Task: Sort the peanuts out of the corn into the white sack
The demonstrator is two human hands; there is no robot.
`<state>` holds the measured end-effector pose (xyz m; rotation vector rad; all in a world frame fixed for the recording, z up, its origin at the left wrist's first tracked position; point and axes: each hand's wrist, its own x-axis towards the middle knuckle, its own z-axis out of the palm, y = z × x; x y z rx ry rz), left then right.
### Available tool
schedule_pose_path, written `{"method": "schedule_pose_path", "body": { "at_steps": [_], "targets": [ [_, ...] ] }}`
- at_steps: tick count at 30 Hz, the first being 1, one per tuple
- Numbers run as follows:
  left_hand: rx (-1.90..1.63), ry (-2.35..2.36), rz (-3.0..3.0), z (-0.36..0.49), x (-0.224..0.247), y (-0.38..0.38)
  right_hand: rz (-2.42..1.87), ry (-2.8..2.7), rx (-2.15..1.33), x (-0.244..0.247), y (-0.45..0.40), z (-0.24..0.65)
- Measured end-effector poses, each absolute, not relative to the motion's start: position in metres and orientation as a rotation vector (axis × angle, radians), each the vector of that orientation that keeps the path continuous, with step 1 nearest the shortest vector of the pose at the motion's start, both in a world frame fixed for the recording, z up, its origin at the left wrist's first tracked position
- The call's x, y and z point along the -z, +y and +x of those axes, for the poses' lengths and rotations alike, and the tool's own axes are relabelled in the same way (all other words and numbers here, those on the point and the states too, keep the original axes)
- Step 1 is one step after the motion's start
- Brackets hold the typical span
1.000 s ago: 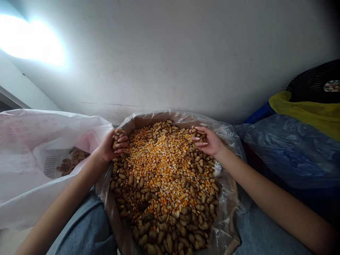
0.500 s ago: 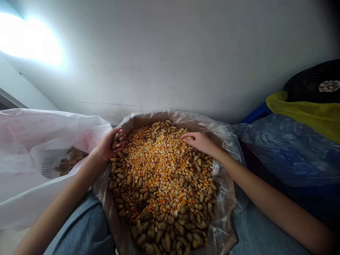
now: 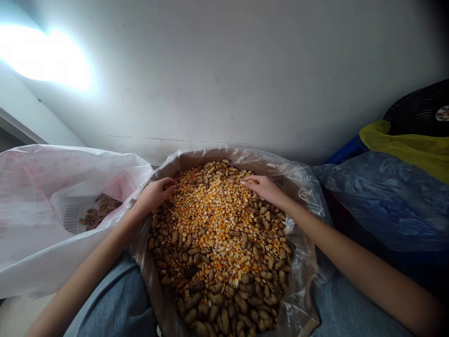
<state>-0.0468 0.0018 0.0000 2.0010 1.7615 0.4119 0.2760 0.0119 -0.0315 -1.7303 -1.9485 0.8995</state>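
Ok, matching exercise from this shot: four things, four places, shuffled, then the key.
Things:
1. left hand
2. dried corn kernels
3. small heap of in-shell peanuts
4. blue plastic sheeting

Places:
A. inside the white plastic sack
B. to the right of the clear plastic liner
C. middle of the pile, ringed by peanuts
D. on the pile, at the edge nearest the sack

Pairs: 1-D, 2-C, 3-A, 4-B

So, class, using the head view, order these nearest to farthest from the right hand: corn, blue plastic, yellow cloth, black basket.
1. Corn: in the bag, beneath the right hand.
2. Blue plastic: right of the bag.
3. Yellow cloth: above the blue plastic, at right.
4. Black basket: top right corner, behind the cloth.
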Motion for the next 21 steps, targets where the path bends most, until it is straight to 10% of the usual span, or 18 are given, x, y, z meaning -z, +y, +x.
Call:
{"method": "schedule_pose_path", "body": {
  "at_steps": [7, 21],
  "targets": [
    [0.415, 1.906, 2.355, -0.048, 0.007, 0.0, -1.072, -0.879, -1.789, 0.014, 0.015, 0.284],
    [0.328, 1.768, 2.282, -0.052, 0.008, 0.002, -0.917, -0.652, -1.785, 0.007, 0.013, 0.285]
  ]
}}
